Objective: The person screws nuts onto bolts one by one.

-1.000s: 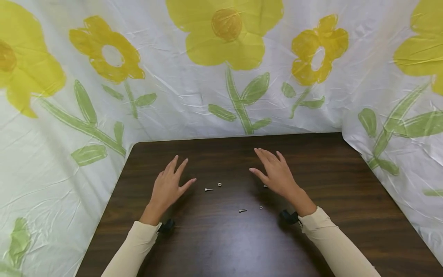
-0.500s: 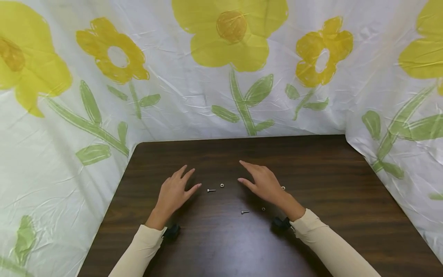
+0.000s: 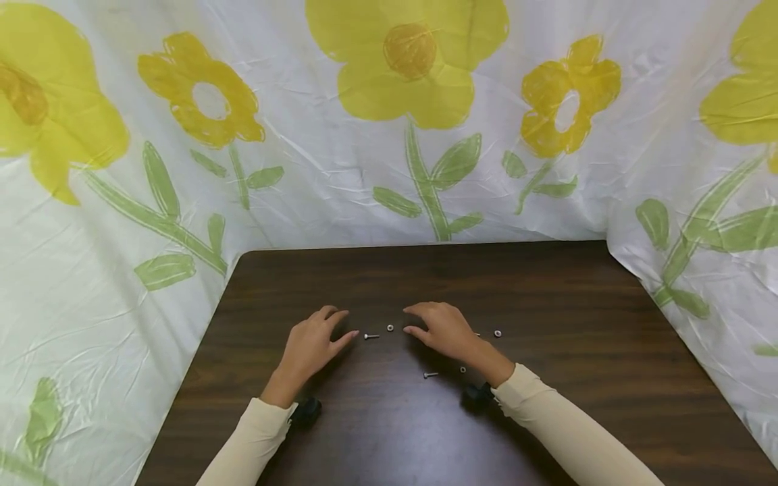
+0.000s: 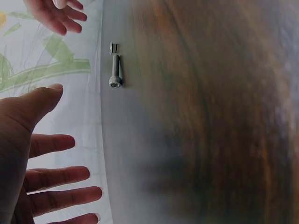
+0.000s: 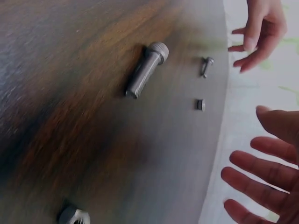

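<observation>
My left hand (image 3: 313, 341) hovers just left of a small socket-head bolt (image 3: 371, 336), fingers spread and slightly bent, holding nothing. To the right of that bolt lies a nut (image 3: 390, 328). On the nut's other side is my right hand (image 3: 446, 329), its thumb and fingers apart and nothing between them. Nearer the body, a second bolt (image 3: 430, 375) lies beside another nut (image 3: 463, 370). Its knurled head and threaded shank show large in the right wrist view. A third nut (image 3: 498, 333) sits right of the right hand, which mostly hides a small metal piece there.
The hardware lies on a dark wood-grain table (image 3: 389, 439). A white curtain (image 3: 292, 182) with yellow flowers hangs behind the table and along both sides. Black wrist cameras (image 3: 306, 412) sit under the cuffs of cream sleeves (image 3: 565, 432).
Both hands have come down toward the middle bolt and nut, the right one moving left and closer. Their fingers have bent more. The rightmost nut is now uncovered.
</observation>
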A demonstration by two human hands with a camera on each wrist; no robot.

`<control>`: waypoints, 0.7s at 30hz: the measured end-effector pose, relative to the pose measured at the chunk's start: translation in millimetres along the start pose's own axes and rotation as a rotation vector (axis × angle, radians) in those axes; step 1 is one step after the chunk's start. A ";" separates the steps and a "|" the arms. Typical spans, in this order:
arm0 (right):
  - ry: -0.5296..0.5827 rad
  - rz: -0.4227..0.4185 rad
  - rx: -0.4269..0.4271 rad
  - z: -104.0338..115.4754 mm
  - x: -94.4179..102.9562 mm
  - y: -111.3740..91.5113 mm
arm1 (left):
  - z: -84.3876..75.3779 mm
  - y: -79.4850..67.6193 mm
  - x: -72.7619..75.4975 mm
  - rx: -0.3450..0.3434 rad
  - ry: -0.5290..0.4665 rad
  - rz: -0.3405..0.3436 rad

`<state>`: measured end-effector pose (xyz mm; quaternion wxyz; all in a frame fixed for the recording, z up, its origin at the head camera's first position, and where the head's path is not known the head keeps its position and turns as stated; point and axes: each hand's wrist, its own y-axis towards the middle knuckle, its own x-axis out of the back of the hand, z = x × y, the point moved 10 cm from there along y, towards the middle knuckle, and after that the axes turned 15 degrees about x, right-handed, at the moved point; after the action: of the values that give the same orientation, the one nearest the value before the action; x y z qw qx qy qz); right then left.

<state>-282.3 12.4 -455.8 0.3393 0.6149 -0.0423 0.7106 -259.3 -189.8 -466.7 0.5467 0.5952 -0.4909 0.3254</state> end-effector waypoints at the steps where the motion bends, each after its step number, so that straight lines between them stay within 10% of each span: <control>1: -0.002 0.010 -0.002 0.7 -2.7 1.7 | -1.0 -0.2 0.1 -0.006 -0.001 -0.001; 21: 0.025 0.171 -0.007 1.1 -39.8 16.8 | -22.9 -2.6 -11.6 -0.083 -0.016 0.044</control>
<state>-289.8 -18.1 -485.5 0.2798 0.5988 -0.0928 0.7446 -257.0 -165.1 -474.0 0.5597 0.5635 -0.5215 0.3119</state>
